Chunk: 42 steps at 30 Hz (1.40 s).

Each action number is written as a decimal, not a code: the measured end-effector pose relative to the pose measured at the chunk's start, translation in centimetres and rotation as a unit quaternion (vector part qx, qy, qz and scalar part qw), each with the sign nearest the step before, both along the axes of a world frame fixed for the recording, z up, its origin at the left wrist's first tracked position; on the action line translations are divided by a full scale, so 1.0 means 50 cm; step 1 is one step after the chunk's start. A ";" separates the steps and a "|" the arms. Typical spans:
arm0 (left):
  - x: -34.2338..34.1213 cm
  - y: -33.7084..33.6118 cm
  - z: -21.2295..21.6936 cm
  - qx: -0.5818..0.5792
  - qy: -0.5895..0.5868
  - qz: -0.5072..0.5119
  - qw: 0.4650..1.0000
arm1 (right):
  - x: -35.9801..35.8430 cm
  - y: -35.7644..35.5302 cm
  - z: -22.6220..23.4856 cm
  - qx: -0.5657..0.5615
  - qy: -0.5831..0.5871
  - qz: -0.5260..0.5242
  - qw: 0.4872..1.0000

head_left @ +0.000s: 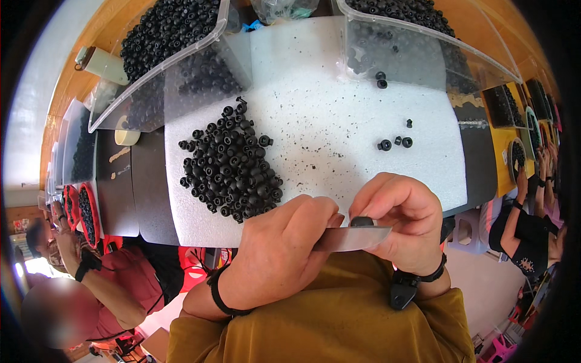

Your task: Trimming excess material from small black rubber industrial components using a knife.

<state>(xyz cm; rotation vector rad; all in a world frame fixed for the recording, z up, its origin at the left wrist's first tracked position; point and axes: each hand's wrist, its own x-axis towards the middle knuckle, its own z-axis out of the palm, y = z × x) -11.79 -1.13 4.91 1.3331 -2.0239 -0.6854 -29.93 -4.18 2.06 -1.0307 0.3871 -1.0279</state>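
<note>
Two clear bins (181, 66) (423, 54), heaped with black parts, stand tilted at the back of the white worktop (339, 109). Clear bag (284, 7), back centre, between them. Loose pile (233, 163) of black rings, left of centre. My left hand (278, 254) grips a blade (354, 238); my right hand (402, 221) pinches one black ring (362, 221), small and round, just above the blade, at the near edge.
</note>
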 end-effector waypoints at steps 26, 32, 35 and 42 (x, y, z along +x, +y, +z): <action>0.036 0.010 -0.015 0.150 0.087 0.070 0.982 | 0.004 -0.032 0.037 -0.182 0.095 -0.070 0.976; 0.064 0.035 -0.031 0.206 0.131 0.051 0.968 | -0.025 -0.115 0.118 -0.212 0.194 -0.308 0.907; 0.074 0.046 -0.033 0.207 0.140 0.048 0.967 | -0.029 -0.200 0.149 -0.256 0.351 -0.412 0.801; 0.095 0.056 -0.038 0.212 0.169 0.039 0.962 | 0.109 -0.157 0.049 -0.431 0.452 -0.210 0.752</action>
